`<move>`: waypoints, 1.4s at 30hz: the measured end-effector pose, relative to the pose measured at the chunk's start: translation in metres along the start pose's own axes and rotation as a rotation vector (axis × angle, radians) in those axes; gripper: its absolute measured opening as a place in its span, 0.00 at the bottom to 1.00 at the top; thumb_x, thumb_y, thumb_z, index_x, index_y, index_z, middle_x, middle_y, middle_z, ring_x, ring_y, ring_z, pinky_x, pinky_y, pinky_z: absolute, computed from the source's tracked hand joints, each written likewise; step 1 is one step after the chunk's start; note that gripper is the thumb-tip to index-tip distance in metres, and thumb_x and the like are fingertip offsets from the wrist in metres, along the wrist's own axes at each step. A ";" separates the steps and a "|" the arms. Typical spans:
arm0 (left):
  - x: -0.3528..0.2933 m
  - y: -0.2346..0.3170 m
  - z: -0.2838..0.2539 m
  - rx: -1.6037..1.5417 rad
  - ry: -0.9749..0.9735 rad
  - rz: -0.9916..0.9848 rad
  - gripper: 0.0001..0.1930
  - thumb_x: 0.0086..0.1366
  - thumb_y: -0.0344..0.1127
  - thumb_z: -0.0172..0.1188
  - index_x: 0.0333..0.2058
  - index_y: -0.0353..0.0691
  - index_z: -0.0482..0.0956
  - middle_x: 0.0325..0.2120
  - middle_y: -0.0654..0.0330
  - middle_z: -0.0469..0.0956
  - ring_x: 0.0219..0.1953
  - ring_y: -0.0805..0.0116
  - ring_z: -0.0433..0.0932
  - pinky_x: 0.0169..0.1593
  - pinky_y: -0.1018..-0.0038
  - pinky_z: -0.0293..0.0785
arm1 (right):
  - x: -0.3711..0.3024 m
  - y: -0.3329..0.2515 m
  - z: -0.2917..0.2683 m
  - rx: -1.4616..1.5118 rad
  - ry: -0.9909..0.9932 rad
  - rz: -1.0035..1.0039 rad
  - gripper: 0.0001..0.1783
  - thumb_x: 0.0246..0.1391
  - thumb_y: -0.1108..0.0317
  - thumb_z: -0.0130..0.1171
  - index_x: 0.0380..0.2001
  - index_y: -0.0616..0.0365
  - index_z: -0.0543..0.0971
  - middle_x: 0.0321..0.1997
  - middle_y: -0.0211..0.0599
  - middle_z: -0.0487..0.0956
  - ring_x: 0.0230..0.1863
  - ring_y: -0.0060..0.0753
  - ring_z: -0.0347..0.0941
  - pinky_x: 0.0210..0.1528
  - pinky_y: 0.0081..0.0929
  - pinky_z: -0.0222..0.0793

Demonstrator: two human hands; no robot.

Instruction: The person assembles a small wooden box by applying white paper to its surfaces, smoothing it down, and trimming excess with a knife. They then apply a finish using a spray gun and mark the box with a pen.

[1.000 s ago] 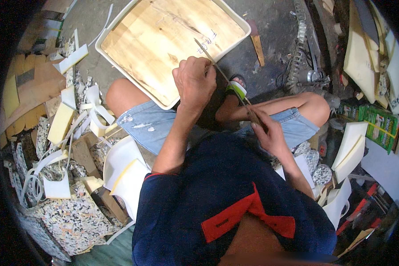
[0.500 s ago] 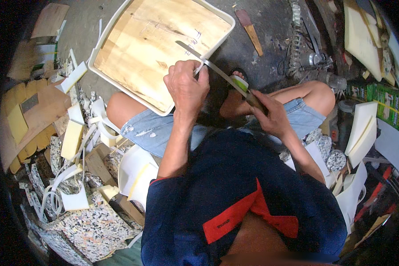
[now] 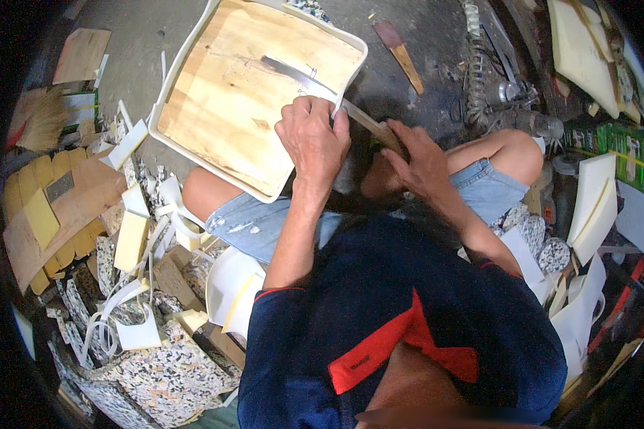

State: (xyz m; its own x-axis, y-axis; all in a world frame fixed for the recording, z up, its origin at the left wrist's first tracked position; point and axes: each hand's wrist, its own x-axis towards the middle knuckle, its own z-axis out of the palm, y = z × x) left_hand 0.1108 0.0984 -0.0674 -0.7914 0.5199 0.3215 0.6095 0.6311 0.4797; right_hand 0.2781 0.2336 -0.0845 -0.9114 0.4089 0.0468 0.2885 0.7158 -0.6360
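Note:
A wooden board (image 3: 225,93) with a white foam edging lies tilted across my right-angled lap area, its near edge by my left knee. My left hand (image 3: 311,136) is closed at the board's right edge, pinching a white strip (image 3: 338,102) of the edging between thumb and fingers. A long thin knife (image 3: 300,75) crosses that edge, its tip over the wood. Wrapped round the knife's handle end is my right hand (image 3: 418,161), just right of the left one. Where the blade meets the strip is partly hidden by the left hand.
Foam offcuts (image 3: 131,239) and speckled foam pieces (image 3: 168,372) pile up at my left. A wooden-handled scraper-like tool (image 3: 401,57) lies on the floor ahead. A coiled hose (image 3: 474,79) runs beyond my right knee, near white foam sheets (image 3: 592,204).
My right hand has moved up and left, closer to the left hand. The knife has slid farther over the board. The left hand still pinches the strip, and the view has shifted slightly.

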 end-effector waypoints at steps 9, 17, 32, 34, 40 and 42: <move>-0.001 0.005 0.003 -0.133 0.032 0.023 0.07 0.53 0.34 0.68 0.27 0.41 0.78 0.28 0.55 0.75 0.35 0.51 0.74 0.39 0.58 0.65 | -0.007 0.020 -0.044 -0.150 -0.072 0.197 0.28 0.54 0.64 0.68 0.59 0.51 0.76 0.37 0.46 0.77 0.39 0.53 0.76 0.40 0.43 0.71; -0.005 0.015 -0.006 -0.148 0.035 0.051 0.07 0.53 0.34 0.68 0.26 0.42 0.78 0.29 0.56 0.75 0.36 0.51 0.73 0.41 0.58 0.64 | 0.045 0.028 -0.037 -0.187 0.046 0.026 0.28 0.54 0.60 0.68 0.59 0.47 0.76 0.38 0.46 0.77 0.39 0.57 0.79 0.37 0.48 0.74; -0.030 0.024 -0.030 -0.245 0.053 0.016 0.07 0.53 0.34 0.67 0.28 0.43 0.77 0.35 0.60 0.77 0.44 0.56 0.73 0.49 0.59 0.62 | 0.100 0.020 -0.066 -0.284 -0.054 -0.074 0.27 0.56 0.61 0.66 0.60 0.48 0.76 0.37 0.52 0.78 0.39 0.59 0.78 0.40 0.51 0.74; -0.036 0.021 -0.034 -0.257 0.053 0.010 0.07 0.54 0.31 0.68 0.28 0.43 0.77 0.37 0.60 0.79 0.44 0.57 0.74 0.50 0.61 0.62 | 0.092 0.022 -0.076 -0.292 -0.079 -0.062 0.28 0.56 0.61 0.65 0.61 0.48 0.76 0.37 0.52 0.78 0.40 0.59 0.78 0.41 0.51 0.74; -0.046 0.012 -0.040 -0.277 0.068 -0.002 0.08 0.52 0.32 0.68 0.28 0.42 0.77 0.35 0.61 0.77 0.44 0.57 0.73 0.50 0.60 0.61 | 0.133 0.015 -0.058 -0.310 -0.059 -0.142 0.27 0.58 0.59 0.64 0.61 0.47 0.76 0.34 0.51 0.78 0.38 0.58 0.77 0.41 0.48 0.72; -0.048 0.009 -0.043 -0.297 0.079 -0.015 0.08 0.52 0.31 0.68 0.28 0.42 0.76 0.34 0.61 0.77 0.43 0.57 0.73 0.50 0.61 0.61 | 0.159 0.008 -0.044 -0.309 -0.030 -0.175 0.26 0.58 0.59 0.63 0.61 0.46 0.76 0.34 0.51 0.78 0.39 0.58 0.77 0.41 0.48 0.72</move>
State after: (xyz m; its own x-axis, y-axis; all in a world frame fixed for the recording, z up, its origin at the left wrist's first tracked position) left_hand 0.1527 0.0546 -0.0433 -0.8087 0.4581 0.3690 0.5664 0.4370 0.6987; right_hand 0.1483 0.3296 -0.0483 -0.9616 0.2517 0.1090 0.1986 0.9129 -0.3567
